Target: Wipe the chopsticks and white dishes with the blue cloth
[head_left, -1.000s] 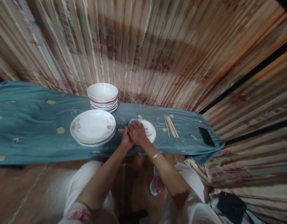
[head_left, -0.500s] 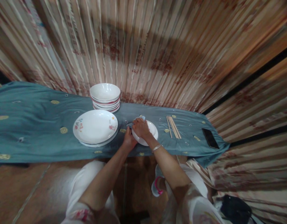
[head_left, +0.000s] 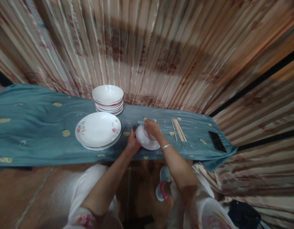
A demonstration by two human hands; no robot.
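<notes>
A small white dish (head_left: pixel 144 140) is held over the front part of the cloth-covered table. My left hand (head_left: pixel 133 142) grips its left edge, fingers partly hidden. On the dish's upper side, my right hand (head_left: pixel 152 128) is closed around a light blue cloth (head_left: pixel 141 122), whose ends stick out beyond the fingers. A raised ring seems to show under the right hand, so the dish looks bottom up. Left of my hands lies a pile of large white plates (head_left: pixel 98 129) with floral rims. Behind it stands a stack of white bowls (head_left: pixel 108 94) with red bands.
Several wooden chopsticks (head_left: pixel 178 129) lie to the right of the dish. Farther right is a black phone (head_left: pixel 217 141). The narrow table wears a teal cloth (head_left: pixel 46 127) with pineapple prints. A pleated curtain (head_left: pixel 137 47) hangs behind it, and a dark bar crosses at right.
The dish has been turned, its flowered inside no longer showing. My right hand has shifted slightly right with the cloth. My left hand stays at the left edge.
</notes>
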